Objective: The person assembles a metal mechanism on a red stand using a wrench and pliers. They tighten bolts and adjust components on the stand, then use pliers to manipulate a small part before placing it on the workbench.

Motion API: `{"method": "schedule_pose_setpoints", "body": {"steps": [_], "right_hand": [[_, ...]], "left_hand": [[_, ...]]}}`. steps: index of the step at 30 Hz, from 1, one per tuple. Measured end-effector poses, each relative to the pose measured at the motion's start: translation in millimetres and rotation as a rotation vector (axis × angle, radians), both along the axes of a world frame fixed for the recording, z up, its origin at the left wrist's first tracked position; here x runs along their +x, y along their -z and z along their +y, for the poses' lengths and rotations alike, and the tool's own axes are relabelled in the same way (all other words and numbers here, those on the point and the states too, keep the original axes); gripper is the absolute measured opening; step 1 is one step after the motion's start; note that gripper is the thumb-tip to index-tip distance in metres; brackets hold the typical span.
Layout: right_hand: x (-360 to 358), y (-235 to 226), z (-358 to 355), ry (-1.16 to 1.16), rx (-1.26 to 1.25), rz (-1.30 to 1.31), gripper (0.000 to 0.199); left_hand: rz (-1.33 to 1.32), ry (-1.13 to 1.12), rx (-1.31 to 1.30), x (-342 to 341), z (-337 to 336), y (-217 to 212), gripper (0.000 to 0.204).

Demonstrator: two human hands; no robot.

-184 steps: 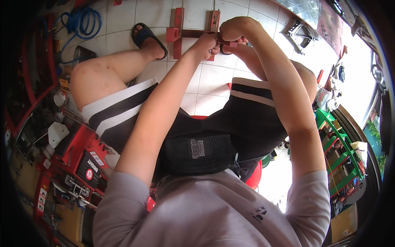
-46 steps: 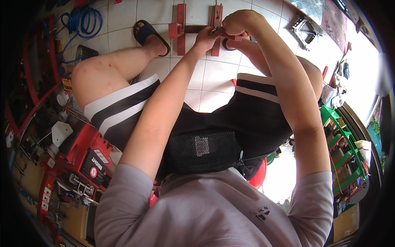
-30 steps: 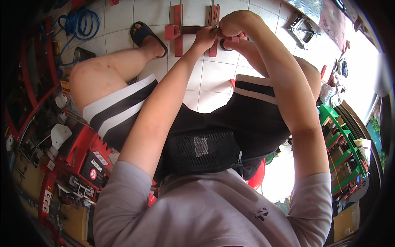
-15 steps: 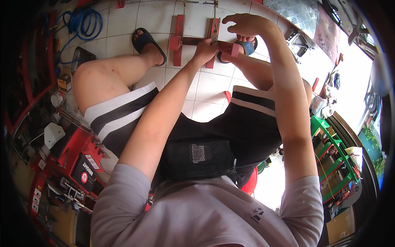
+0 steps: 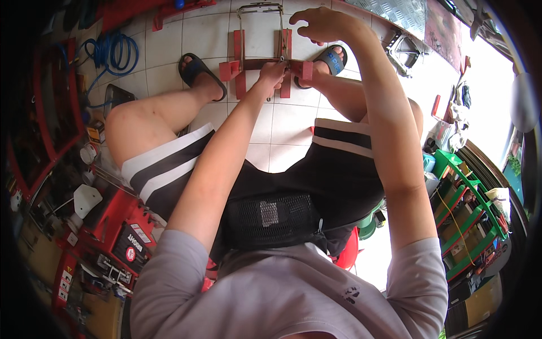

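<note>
On the white tiled floor between my feet stands a red metal stand (image 5: 236,70), two long bars joined by a crossbar. A thin metal frame (image 5: 240,25) extends from its far side. My left hand (image 5: 273,74) is closed at the crossbar, near the right-hand bar. It grips a thin metal tool (image 5: 282,58); a ring-like end shows above the fist and a small tip below, but its exact kind is unclear. My right hand (image 5: 326,25) hangs in the air beyond and right of the stand, fingers apart, holding nothing visible.
My sandalled feet (image 5: 197,70) flank the stand. A coiled blue hose (image 5: 116,51) lies at far left. Red machinery (image 5: 116,226) stands at my left, a green rack (image 5: 468,209) at my right. A metal bracket (image 5: 402,53) rests on the floor at far right.
The view has shifted, showing more of the far floor and metal frame. My left hand still grips at the crossbar, its wrist turned somewhat; my right hand stays raised with fingers apart.
</note>
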State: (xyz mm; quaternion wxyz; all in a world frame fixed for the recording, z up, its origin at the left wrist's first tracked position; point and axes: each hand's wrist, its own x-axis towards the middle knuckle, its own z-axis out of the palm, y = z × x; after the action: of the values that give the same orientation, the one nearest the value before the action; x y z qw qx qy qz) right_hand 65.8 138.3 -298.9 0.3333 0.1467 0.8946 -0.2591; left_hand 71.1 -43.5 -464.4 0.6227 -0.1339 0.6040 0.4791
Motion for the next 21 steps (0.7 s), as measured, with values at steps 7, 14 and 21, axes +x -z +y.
{"method": "schedule_pose_setpoints", "body": {"steps": [7,14,21], "right_hand": [[-6,-18,-9,-0.064,0.105,-0.058,0.040],[-10,-18,-12,-0.108,0.087,-0.079,0.042],[-8,-17,-8,-0.084,0.100,-0.069,0.044]], "left_hand": [[0.472,0.240,-0.009,5,1,17,0.023],[0.834,0.365,-0.071,10,2,33,0.040],[0.309,0.105,-0.032,10,2,12,0.022]]}}
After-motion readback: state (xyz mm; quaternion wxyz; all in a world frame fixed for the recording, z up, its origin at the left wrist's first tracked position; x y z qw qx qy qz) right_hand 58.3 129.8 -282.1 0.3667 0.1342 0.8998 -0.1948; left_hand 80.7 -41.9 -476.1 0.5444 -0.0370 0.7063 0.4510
